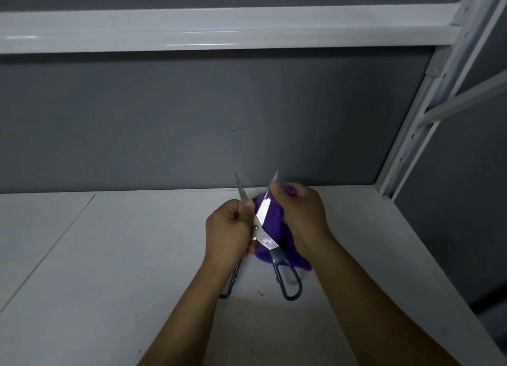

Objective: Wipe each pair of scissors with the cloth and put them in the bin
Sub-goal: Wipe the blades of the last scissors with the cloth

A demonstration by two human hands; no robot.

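Head view: white shelf was seen before a grey wall | scissors were held spread at frame centre, blades up | one blade was gripped by the left hand, fingers curled | purple cloth was pinched round the other blade by the right hand

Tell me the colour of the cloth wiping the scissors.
Purple; the cloth shows best in the head view, gripped by the right hand against the scissors.

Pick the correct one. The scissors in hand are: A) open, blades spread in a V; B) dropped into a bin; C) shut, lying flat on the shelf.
A: the scissors show two blades pointing apart; the left hand grips one, and the right hand holds the purple cloth against the other.
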